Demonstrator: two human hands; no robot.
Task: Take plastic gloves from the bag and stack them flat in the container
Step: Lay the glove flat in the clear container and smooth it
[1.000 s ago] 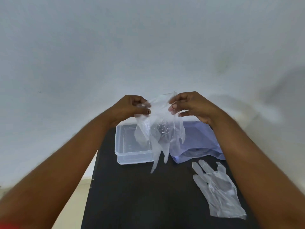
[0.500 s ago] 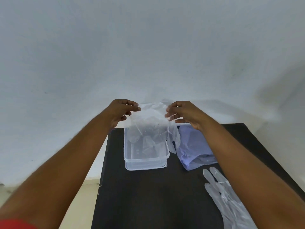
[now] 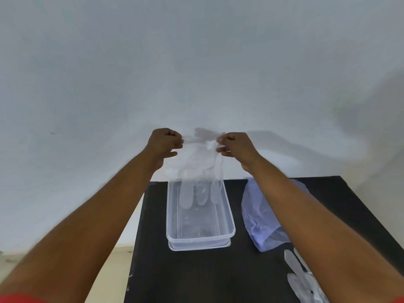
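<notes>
head view: worn on head | faces forward and down, 12 o'clock toward wall (image 3: 196, 62) | close over black table (image 3: 196, 276) | single view, no overlap

Black table (image 3: 196, 276), matte and dark, filling the lower middle and right of the view. Stands with its far edge against a plain white wall (image 3: 196, 62). Shows a few small pale marks along its left edge near the bottom. Beyond that left edge, lower down, a strip of cream floor (image 3: 119, 256) meeting the foot of the wall. On the wall, soft grey shadows (image 3: 306, 147) stretching off to the right, above the table's far right corner.
</notes>
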